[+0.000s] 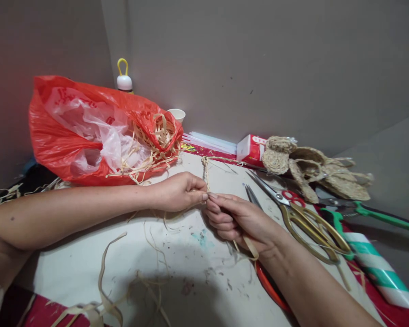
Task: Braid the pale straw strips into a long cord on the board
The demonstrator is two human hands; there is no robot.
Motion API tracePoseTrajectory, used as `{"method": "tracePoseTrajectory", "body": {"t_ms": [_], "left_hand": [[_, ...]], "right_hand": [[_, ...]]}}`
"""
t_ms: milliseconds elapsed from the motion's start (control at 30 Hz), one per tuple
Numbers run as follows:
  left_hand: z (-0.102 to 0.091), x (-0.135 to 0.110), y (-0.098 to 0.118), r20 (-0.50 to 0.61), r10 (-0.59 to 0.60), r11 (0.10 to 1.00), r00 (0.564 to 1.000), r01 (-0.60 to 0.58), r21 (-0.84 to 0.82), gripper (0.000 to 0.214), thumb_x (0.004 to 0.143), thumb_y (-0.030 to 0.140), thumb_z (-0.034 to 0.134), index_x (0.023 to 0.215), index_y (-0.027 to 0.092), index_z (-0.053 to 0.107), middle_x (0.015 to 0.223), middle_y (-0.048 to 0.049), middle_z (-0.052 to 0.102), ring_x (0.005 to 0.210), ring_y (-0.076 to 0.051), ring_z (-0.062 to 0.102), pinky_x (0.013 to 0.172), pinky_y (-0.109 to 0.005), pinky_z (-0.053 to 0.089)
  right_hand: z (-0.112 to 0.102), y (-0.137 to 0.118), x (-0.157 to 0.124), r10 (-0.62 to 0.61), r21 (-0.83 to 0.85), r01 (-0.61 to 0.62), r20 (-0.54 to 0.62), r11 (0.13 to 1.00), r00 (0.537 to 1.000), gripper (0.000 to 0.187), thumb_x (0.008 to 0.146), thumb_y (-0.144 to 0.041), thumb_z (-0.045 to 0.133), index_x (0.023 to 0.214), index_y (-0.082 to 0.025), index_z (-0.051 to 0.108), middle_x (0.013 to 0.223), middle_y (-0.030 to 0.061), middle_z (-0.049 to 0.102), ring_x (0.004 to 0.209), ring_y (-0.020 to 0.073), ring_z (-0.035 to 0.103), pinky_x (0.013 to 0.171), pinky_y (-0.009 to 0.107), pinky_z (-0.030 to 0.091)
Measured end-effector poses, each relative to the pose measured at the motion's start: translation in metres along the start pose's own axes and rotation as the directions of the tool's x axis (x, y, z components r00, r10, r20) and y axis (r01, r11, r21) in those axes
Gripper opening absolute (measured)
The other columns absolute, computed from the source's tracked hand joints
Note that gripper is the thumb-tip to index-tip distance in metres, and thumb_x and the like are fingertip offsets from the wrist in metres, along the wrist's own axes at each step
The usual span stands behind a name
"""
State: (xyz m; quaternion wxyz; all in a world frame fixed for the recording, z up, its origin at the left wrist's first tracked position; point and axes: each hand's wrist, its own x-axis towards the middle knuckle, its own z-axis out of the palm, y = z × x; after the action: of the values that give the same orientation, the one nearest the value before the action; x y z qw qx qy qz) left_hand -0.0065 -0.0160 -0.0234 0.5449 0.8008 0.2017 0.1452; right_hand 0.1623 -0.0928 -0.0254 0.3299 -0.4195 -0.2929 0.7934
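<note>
A thin braided straw cord (206, 174) rises from my fingertips, bends at the top and runs right along the table's far side. My left hand (181, 191) is closed, its thumb and finger pinching the braid's lower end. Touching it, my right hand (234, 219) also pinches the braid there, with its other fingers curled. A loose flat straw strand (251, 248) hangs from beneath my right palm. Exactly where the strands cross is hidden by the fingers. Red-handled scissors (270, 288) lie partly under my right forearm.
A red plastic bag (59, 150) of straw stands left, near a bottle (124, 82) and a white cup (177, 115). Gold-handled scissors (311, 225), woven straw pieces (310, 163), a green-handled tool (385, 216) and a striped roll (383, 270) lie right. Loose straw (105, 272) crosses the front.
</note>
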Motion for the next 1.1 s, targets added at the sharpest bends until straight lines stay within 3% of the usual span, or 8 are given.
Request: {"method": "tracePoseTrajectory", "body": {"t_ms": [267,433,533,633,733,1100], "left_hand": [[-0.003,0.001,0.012,0.034,-0.189,0.981,0.981,0.187,0.061,0.018,0.078,0.019,0.041,0.071,0.013,0.057,0.053,0.0057,0.038,0.049,-0.007,0.031,0.046,-0.021,0.023],[-0.002,0.000,0.018,0.071,-0.302,0.953,0.951,0.304,-0.022,0.017,0.073,0.022,0.042,0.065,0.015,0.055,0.047,0.0056,0.037,0.040,-0.007,0.028,0.040,-0.022,0.020],[0.003,-0.003,0.023,0.073,-0.374,0.926,0.925,0.377,-0.025,0.014,0.073,0.021,0.041,0.062,0.018,0.048,0.044,0.0056,0.038,0.036,-0.008,0.031,0.038,-0.022,0.021],[0.012,-0.007,0.027,-0.052,-0.326,0.939,0.944,0.330,0.100,0.015,0.076,0.020,0.040,0.062,0.018,0.047,0.048,0.0041,0.044,0.043,-0.009,0.039,0.043,-0.022,0.027],[0.019,-0.010,0.026,-0.131,-0.219,0.936,0.967,0.246,0.253,0.016,0.078,0.015,0.040,0.065,0.016,0.050,0.061,0.0006,0.054,0.059,-0.011,0.049,0.055,-0.022,0.034],[0.031,-0.012,0.021,-0.201,-0.142,0.895,0.969,0.213,0.392,0.009,0.076,0.014,0.041,0.073,0.016,0.050,0.065,-0.0023,0.058,0.059,-0.013,0.050,0.053,-0.023,0.032]], "right_hand": [[0.006,0.004,0.002,-0.058,-0.074,0.048,-0.146,0.996,0.988,0.028,0.080,-0.032,0.060,0.059,-0.016,0.048,0.045,-0.0104,0.029,0.039,0.0018,0.011,0.034,0.014,0.007],[0.010,0.009,0.004,-0.119,-0.164,0.085,-0.209,0.983,0.971,0.026,0.079,-0.036,0.060,0.066,-0.014,0.056,0.042,-0.0112,0.030,0.036,0.0017,0.012,0.034,0.015,0.009],[0.013,0.012,0.005,-0.154,-0.160,0.116,-0.251,0.980,0.956,0.032,0.076,-0.039,0.064,0.060,-0.017,0.048,0.042,-0.0109,0.032,0.035,0.0014,0.015,0.034,0.016,0.011],[0.016,0.014,0.006,-0.165,-0.129,0.135,-0.260,0.982,0.952,0.041,0.072,-0.039,0.068,0.053,-0.019,0.039,0.041,-0.0107,0.032,0.034,0.0008,0.016,0.033,0.016,0.011],[0.018,0.014,0.006,-0.162,-0.108,0.139,-0.237,0.984,0.958,0.042,0.072,-0.039,0.069,0.052,-0.018,0.039,0.041,-0.0104,0.033,0.034,0.0006,0.016,0.033,0.016,0.011],[0.018,0.016,0.008,-0.245,-0.178,0.200,-0.279,0.963,0.928,0.042,0.070,-0.037,0.070,0.048,-0.018,0.040,0.040,-0.0101,0.031,0.034,0.0020,0.019,0.034,0.018,0.013]]}}
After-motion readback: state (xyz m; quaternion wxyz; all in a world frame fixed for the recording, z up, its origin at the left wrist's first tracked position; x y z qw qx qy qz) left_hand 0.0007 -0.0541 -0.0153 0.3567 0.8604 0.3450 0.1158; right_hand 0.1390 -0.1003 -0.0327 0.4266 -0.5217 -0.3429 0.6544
